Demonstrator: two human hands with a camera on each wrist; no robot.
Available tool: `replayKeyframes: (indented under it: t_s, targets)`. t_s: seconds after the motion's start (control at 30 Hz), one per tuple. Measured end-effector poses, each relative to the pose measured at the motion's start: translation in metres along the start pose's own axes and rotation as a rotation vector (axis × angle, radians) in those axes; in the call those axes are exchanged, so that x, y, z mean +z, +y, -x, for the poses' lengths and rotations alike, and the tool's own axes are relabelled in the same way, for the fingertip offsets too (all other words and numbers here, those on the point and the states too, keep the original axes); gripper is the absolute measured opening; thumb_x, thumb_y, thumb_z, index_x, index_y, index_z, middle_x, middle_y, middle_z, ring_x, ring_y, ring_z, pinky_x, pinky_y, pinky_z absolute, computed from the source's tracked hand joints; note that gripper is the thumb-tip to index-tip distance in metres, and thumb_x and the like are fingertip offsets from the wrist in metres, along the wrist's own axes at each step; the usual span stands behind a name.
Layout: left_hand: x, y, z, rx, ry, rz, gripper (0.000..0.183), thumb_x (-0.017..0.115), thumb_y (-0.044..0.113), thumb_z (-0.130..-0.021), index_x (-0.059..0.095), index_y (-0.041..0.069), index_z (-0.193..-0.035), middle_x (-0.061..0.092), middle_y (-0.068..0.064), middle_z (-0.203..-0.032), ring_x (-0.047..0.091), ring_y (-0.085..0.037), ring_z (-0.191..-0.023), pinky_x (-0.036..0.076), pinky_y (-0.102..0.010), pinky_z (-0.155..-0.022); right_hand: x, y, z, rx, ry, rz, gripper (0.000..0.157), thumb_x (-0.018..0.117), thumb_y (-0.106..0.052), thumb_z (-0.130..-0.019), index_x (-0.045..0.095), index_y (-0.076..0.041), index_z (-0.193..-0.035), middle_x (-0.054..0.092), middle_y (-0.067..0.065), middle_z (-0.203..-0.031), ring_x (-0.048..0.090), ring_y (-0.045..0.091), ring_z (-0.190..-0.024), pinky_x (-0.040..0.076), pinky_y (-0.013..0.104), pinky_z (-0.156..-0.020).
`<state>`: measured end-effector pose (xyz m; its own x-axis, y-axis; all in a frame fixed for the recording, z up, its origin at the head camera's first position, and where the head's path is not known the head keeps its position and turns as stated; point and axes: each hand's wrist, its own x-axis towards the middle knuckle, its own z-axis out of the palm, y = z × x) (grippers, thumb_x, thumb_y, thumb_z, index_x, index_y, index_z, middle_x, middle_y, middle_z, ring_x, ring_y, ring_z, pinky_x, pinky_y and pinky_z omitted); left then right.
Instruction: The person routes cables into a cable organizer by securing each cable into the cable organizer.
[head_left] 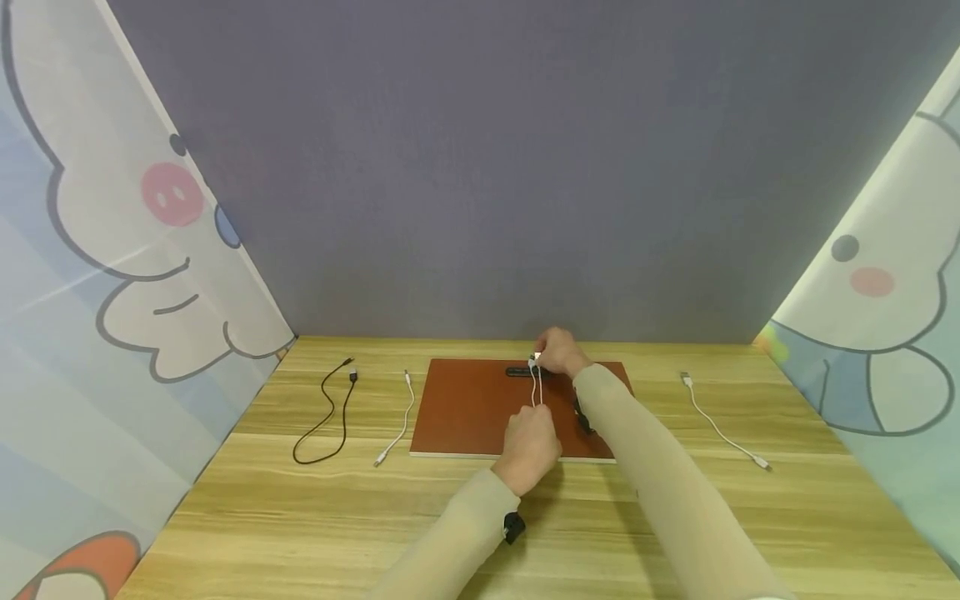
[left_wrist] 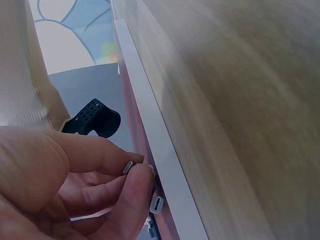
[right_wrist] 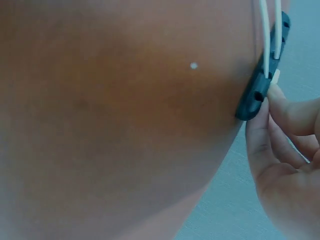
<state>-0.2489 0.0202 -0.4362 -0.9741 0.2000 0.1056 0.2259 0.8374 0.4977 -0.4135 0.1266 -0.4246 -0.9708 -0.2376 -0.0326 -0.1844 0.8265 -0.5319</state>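
Observation:
A black cable holder (head_left: 517, 372) lies at the far edge of a reddish-brown board (head_left: 465, 408). Two white charging cables (right_wrist: 264, 35) pass into its slots side by side. My left hand (head_left: 529, 446), above the board's near part, pinches a cable end with a metal tip (left_wrist: 128, 167) between thumb and finger. Just beside those fingertips is a white USB-C plug (left_wrist: 157, 204). At the holder's far side, my right hand (head_left: 561, 352) has thumb and fingers closed around a white cable plug (right_wrist: 276, 76), mostly hidden, with a fingertip touching the holder's end.
On the wooden table (head_left: 300, 517), a black USB cable (head_left: 343, 425) and a short white cable (head_left: 408, 412) lie left of the board. Another white USB cable (head_left: 716, 427) lies to the right. A grey panel (head_left: 480, 208) stands behind the table.

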Motion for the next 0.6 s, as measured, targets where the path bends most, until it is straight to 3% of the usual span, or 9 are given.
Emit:
replayKeyframes:
  t_s: [0.17,0.27,0.37,0.47,0.53,0.6]
  targets:
    - [0.0012,0.0011,0.001,0.009,0.018,-0.023,0.035,0.074,-0.001,-0.083,0.053,0.011,-0.059,0.048,0.001,-0.052,0.042,-0.011,-0.046,0.042,-0.027,-0.043,-0.0016,-0.0012,0.0029,0.008,-0.012,0.0,0.013,0.073,-0.005,-0.09,0.075,0.002,-0.101,0.07,0.018,-0.107,0.063,0.032,-0.097,0.055,0.041,-0.081]
    - [0.0023,0.0014,0.001,0.014,0.02,-0.04,0.036,0.074,-0.001,-0.083,0.053,0.012,-0.057,0.048,0.001,-0.051,0.041,-0.01,-0.045,0.041,-0.027,-0.042,-0.001,-0.0008,0.0044,-0.033,-0.009,0.041,0.007,0.071,-0.005,-0.092,0.075,0.0,-0.087,0.068,0.011,-0.089,0.061,0.025,-0.084,0.052,0.036,-0.074]
    - [0.0026,0.0022,0.0017,0.001,0.013,-0.048,0.036,0.074,-0.001,-0.084,0.053,0.012,-0.058,0.047,0.001,-0.05,0.039,-0.01,-0.044,0.039,-0.026,-0.041,-0.0001,0.0013,0.0045,-0.071,-0.022,0.066,0.031,0.067,-0.005,-0.095,0.062,-0.006,-0.065,0.051,0.001,-0.063,0.046,0.016,-0.062,0.041,0.03,-0.061]
    - [0.0017,0.0029,0.0022,-0.01,0.004,-0.045,0.035,0.073,-0.001,-0.084,0.053,0.012,-0.058,0.046,0.001,-0.051,0.039,-0.01,-0.044,0.038,-0.026,-0.041,-0.0002,0.003,0.004,-0.081,-0.047,0.065,0.045,0.064,-0.005,-0.097,0.046,-0.013,-0.056,0.035,-0.001,-0.056,0.032,0.014,-0.055,0.032,0.028,-0.057]
    - [0.0014,0.0029,0.0024,-0.012,0.003,-0.044,0.036,0.072,-0.002,-0.084,0.052,0.012,-0.058,0.045,0.002,-0.051,0.038,-0.01,-0.044,0.038,-0.026,-0.04,-0.0015,0.0029,0.0041,-0.094,-0.045,0.082,0.043,0.064,-0.005,-0.096,0.048,-0.013,-0.057,0.046,0.0,-0.061,0.038,0.015,-0.058,0.034,0.029,-0.059]
    - [0.0012,0.0027,0.0023,-0.013,-0.003,-0.039,0.039,0.072,-0.002,-0.084,0.05,0.013,-0.056,0.043,0.002,-0.05,0.037,-0.01,-0.043,0.037,-0.025,-0.039,-0.0044,0.0019,0.0053,-0.105,-0.045,0.112,0.035,0.064,-0.005,-0.096,0.056,-0.006,-0.062,0.064,0.007,-0.077,0.052,0.019,-0.07,0.04,0.032,-0.066]
